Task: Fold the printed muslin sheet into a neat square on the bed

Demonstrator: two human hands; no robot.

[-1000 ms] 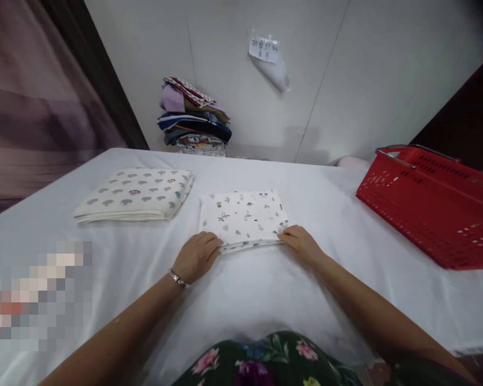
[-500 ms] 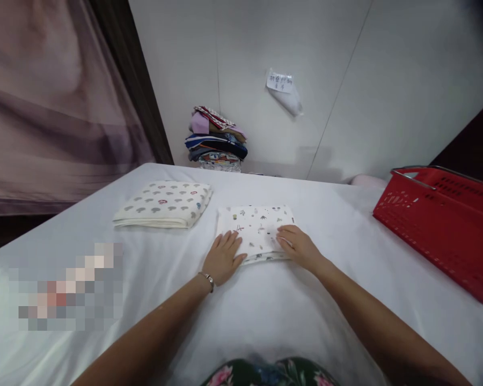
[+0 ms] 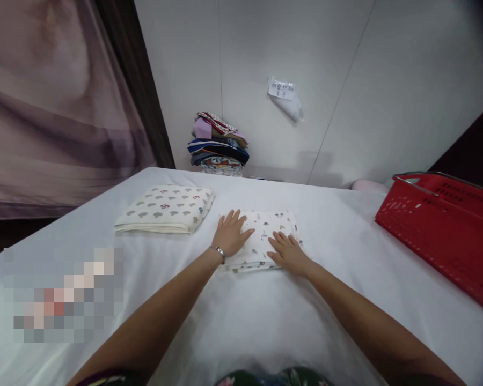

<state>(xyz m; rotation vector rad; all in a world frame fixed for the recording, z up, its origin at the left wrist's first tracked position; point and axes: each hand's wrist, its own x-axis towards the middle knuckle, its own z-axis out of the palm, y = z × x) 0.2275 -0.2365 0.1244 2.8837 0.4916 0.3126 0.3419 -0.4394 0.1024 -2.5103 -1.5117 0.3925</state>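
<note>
A folded white cloth (image 3: 261, 247) with small scattered prints lies flat in front of me. My left hand (image 3: 231, 234) rests on its left part, palm down with fingers spread; a metal bracelet circles that wrist. On the cloth's right part, my right hand (image 3: 288, 253) is also laid flat, fingers apart. Neither hand grips anything. Farther left sits a second folded cloth (image 3: 169, 208), cream with grey, red and blue mushroom-like prints, apart from both hands.
A white sheet (image 3: 330, 236) covers the surface. A red basket (image 3: 446, 230) with metal handles stands at the right. Beyond the far edge is a pile of folded clothes (image 3: 219, 145) by the wall. A pixelated patch covers something at left.
My left hand has slid up and inward over the cloth. My right hand has shifted slightly toward me, now flatter on the cloth. The view has tilted a little upward.
</note>
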